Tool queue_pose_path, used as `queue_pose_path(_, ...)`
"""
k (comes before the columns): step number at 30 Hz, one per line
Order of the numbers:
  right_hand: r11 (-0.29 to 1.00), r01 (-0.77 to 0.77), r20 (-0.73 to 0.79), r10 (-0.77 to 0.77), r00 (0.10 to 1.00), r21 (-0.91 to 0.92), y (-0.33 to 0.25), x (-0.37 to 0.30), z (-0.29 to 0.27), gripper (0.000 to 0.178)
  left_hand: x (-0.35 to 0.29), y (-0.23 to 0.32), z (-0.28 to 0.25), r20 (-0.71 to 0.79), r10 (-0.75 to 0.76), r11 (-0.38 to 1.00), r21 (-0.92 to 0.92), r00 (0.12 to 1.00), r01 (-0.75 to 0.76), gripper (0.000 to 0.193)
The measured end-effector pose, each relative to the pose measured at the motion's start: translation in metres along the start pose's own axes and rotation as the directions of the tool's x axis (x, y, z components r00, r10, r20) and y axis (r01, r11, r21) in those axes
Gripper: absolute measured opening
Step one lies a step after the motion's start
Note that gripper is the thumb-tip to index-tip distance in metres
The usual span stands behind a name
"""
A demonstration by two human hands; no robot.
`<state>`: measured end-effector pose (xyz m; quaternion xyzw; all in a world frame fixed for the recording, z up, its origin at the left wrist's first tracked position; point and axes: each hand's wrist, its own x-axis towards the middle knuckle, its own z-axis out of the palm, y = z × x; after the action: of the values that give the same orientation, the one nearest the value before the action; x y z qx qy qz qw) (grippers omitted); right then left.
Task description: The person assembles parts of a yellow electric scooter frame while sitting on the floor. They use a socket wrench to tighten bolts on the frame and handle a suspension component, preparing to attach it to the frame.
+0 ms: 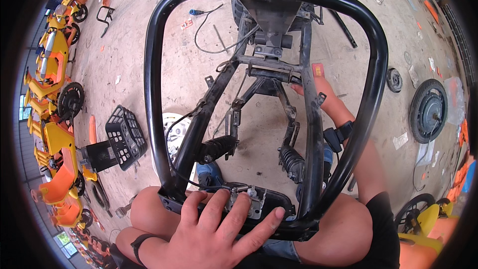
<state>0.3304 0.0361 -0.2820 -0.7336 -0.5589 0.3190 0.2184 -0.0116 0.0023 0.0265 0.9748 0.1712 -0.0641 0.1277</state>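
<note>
A black metal motorbike or scooter frame (312,139) stands over my knees, its looped tube rail (151,69) circling the view. My left hand (214,229) lies palm down at the near end, fingers spread across a small metal latch plate (256,204) and the crossbar. A thin black cable (174,169) runs to that latch along the left tube. My right hand (320,85) reaches under the right side tube, near the pivot crosspiece (274,74); the tube hides most of its fingers. Two black shock absorbers (219,148) hang inside the frame.
A black basket (127,137) lies on the floor at left, near a row of yellow and orange scooters (55,144). A wheel with a tyre (428,112) lies at right. A loose cable (196,35) and a red packet (317,68) show beyond the frame.
</note>
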Motion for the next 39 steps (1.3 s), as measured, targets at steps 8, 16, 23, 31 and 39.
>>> queue_pose_path(8,0.998,-0.042,-0.084,0.038,0.996,-0.052,-0.007,-0.013,0.005,0.044,-0.001,-0.002,0.002,-0.033,0.015,1.0,0.0,0.999,-0.015,0.05)
queue_pose_path(16,0.997,-0.033,-0.142,0.023,0.99,-0.069,-0.011,-0.013,0.016,0.042,-0.004,-0.004,-0.009,0.045,0.043,0.999,-0.027,0.998,-0.042,0.059)
queue_pose_path(23,0.989,-0.045,-0.238,0.01,0.971,-0.139,-0.005,-0.011,0.025,0.043,-0.008,-0.009,0.013,-0.119,0.072,0.997,-0.021,0.99,-0.075,0.059)
queue_pose_path(31,0.99,-0.027,-0.216,-0.004,0.976,-0.138,-0.01,-0.012,0.021,0.042,-0.01,-0.008,0.007,-0.084,0.053,0.997,-0.042,0.995,-0.057,0.06)
queue_pose_path(39,0.999,-0.042,-0.128,0.038,0.991,-0.034,-0.006,-0.019,0.017,0.043,-0.004,-0.001,-0.009,0.039,0.025,0.999,-0.046,0.999,-0.023,0.06)
